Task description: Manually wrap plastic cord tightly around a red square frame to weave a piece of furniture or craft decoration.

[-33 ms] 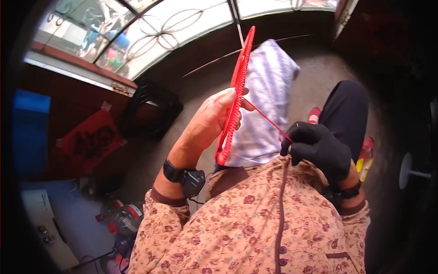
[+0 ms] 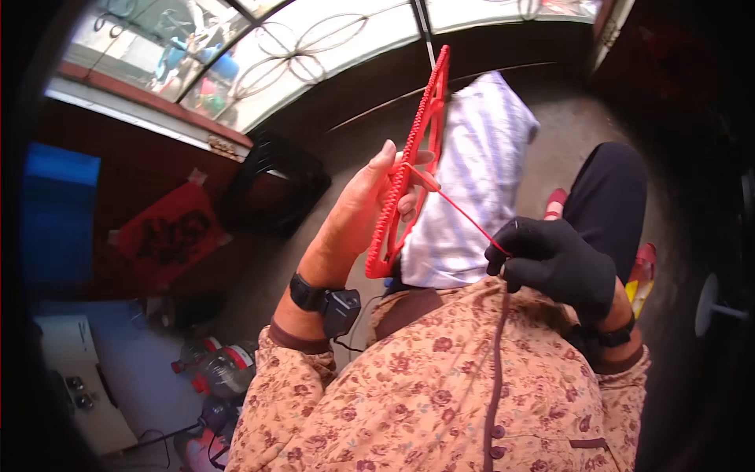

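Observation:
My bare left hand (image 2: 363,193) is closed around the middle of a long, narrow red frame (image 2: 425,102), held upright and slightly tilted. The frame's near edge is ridged, as if wrapped closely with cord, and a gap shows between its sides. From that edge a red cord (image 2: 465,216) runs taut, down and to the right. My right hand (image 2: 562,263), in a black glove, pinches the cord's other end in front of my waist. Anything else between those fingertips is too small to make out. A white cloth with pale purple stripes (image 2: 480,149) lies over my left leg, behind the frame.
A barred window (image 2: 314,59) spans the far side. At the left are a dark bag-like object (image 2: 275,185), a red paper sheet (image 2: 169,232) and a blue panel (image 2: 59,212). Plastic bottles (image 2: 228,371) stand lower left. A white round disc on a stem (image 2: 708,305) is at the right.
The red frame has turned in my left hand, so the gap between its sides shows more. My left thumb has lifted off its edge. The whole view has shifted slightly.

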Demonstrator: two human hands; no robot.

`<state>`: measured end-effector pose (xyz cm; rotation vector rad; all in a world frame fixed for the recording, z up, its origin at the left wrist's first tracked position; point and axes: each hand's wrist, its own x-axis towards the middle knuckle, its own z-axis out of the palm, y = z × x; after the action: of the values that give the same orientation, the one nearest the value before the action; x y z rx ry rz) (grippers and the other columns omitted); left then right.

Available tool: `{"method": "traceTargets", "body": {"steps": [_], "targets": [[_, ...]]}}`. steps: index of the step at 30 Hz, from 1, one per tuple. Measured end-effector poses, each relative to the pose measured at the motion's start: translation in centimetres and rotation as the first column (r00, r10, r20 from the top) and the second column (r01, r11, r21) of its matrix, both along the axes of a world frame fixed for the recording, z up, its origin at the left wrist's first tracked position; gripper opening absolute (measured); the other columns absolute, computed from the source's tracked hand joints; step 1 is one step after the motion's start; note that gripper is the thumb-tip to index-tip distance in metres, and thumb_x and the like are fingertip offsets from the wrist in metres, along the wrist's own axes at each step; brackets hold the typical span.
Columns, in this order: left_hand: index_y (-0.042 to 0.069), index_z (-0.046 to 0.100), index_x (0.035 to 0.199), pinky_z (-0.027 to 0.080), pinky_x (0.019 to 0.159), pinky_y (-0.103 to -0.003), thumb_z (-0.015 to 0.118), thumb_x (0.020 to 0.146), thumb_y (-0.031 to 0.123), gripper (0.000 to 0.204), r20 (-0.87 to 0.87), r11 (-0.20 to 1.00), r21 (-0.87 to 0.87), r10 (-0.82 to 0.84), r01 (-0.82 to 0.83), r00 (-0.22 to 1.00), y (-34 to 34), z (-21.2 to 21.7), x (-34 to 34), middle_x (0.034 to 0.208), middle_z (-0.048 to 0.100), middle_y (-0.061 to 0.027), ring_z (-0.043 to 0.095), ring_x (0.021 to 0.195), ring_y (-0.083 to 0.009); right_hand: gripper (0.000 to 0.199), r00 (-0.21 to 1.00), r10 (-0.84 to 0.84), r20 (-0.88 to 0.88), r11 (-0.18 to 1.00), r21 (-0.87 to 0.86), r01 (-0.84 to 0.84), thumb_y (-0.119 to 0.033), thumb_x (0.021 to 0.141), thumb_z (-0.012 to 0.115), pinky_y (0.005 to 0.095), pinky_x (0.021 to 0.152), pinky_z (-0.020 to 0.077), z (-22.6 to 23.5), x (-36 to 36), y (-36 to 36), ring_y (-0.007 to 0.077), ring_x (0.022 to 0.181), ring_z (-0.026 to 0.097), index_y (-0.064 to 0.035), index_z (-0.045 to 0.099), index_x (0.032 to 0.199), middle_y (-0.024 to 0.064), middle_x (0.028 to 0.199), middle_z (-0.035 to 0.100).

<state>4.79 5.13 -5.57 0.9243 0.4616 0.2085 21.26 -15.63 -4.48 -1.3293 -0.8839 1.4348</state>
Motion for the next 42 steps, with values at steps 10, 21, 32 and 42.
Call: {"method": "traceTargets", "body": {"steps": [10,21,32,42], "targets": [[-0.008,0.050,0.127,0.026,0.037,-0.019,0.042,0.099,0.047,0.063,0.462,0.981,-0.031,0.183,-0.190,0.868,3.5,-3.8,-8.4,0.064,0.053,-0.0006,0.033,0.041,-0.0025,0.047,0.544,0.463,0.700,0.709,0.076,-0.701,-0.013,0.080,0.069,0.0410,0.070,0.0519,4.3,-6.2,6.6,0.0338,0.083,0.065,-0.0031,0.053,0.123,0.0163,0.104,0.064],[-0.004,0.050,0.115,0.037,0.040,-0.021,0.048,0.098,0.042,0.049,0.677,0.922,-0.313,0.048,0.228,0.734,1.0,-2.0,-3.7,0.092,0.059,-0.0179,0.045,0.048,-0.0084,0.035,0.937,-0.342,0.073,0.937,0.099,0.334,-0.001,0.084,0.060,0.0280,0.078,0.0519,2.7,0.2,3.0,0.0137,0.085,0.065,-0.0001,0.059,0.119,0.0057,0.102,0.067],[0.003,0.055,0.101,0.031,0.037,-0.015,0.069,0.085,0.015,0.025,-0.025,0.971,-0.065,-0.230,0.228,0.973,-5.2,-2.6,5.2,0.076,0.050,0.0004,0.038,0.048,-0.0019,0.027,0.312,-0.926,0.211,0.359,0.242,0.901,-0.016,0.093,0.059,0.0310,0.076,0.0543,-5.9,17.8,-20.4,0.0210,0.089,0.067,-0.0033,0.058,0.117,0.0097,0.108,0.065],[-0.001,0.053,0.106,0.018,0.033,-0.017,0.072,0.076,0.014,0.037,-0.125,0.947,-0.034,-0.321,0.319,0.939,-6.2,-4.5,8.6,0.064,0.047,0.0043,0.030,0.040,0.0007,0.019,0.158,-0.980,-0.122,0.155,0.032,0.987,-0.013,0.092,0.058,0.0259,0.065,0.0515,-15.8,13.0,-35.2,0.0180,0.080,0.066,-0.0030,0.058,0.108,0.0107,0.097,0.066]]}}
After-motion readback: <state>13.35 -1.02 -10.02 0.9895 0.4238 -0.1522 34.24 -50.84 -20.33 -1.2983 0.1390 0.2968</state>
